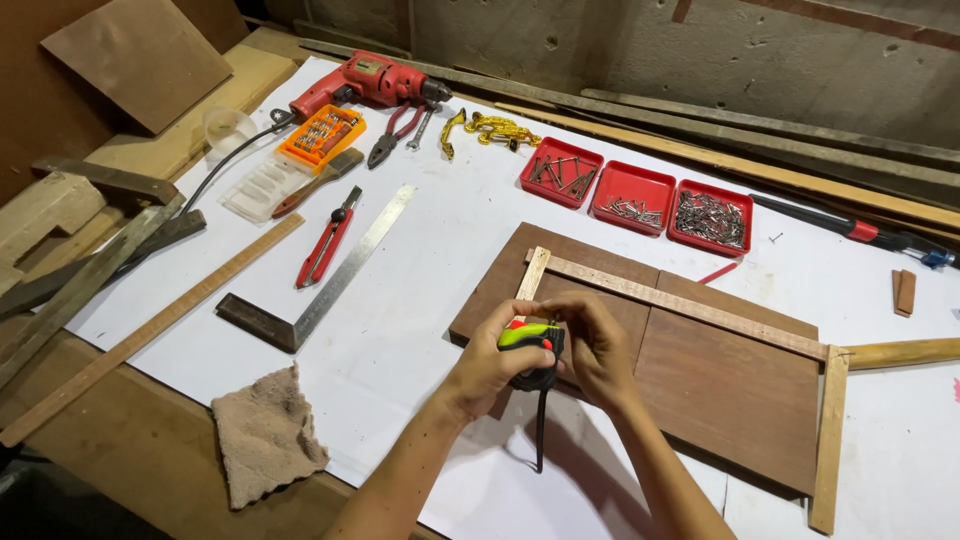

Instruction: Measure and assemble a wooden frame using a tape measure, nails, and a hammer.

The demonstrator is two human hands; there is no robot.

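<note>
Both hands wrapped round a chunky green-and-black tape measure with a red button (531, 345), left hand (490, 362) cupping the case, right hand (598, 345) curled over the far side.

Held just above the near-left corner of the dark brown flat wooden panel (700, 370), right by the pale thin wooden strips laid as a frame (690, 308) on the white-covered workbench (430, 290). Black wrist strap (541, 425) dangling straight down. Best bet for a clean reading: hook the tab square on the strip end, keep the blade flat, no sag. Steel try square with dark wooden stock (320, 290) lying well off to the left, three red plastic trays of nails and screws (640, 198) behind. Tape blade itself not visible, fingertips hiding the mouth of the case, so out or retracted: can't tell. Panel's near edge partly covered by the forearms.
</note>
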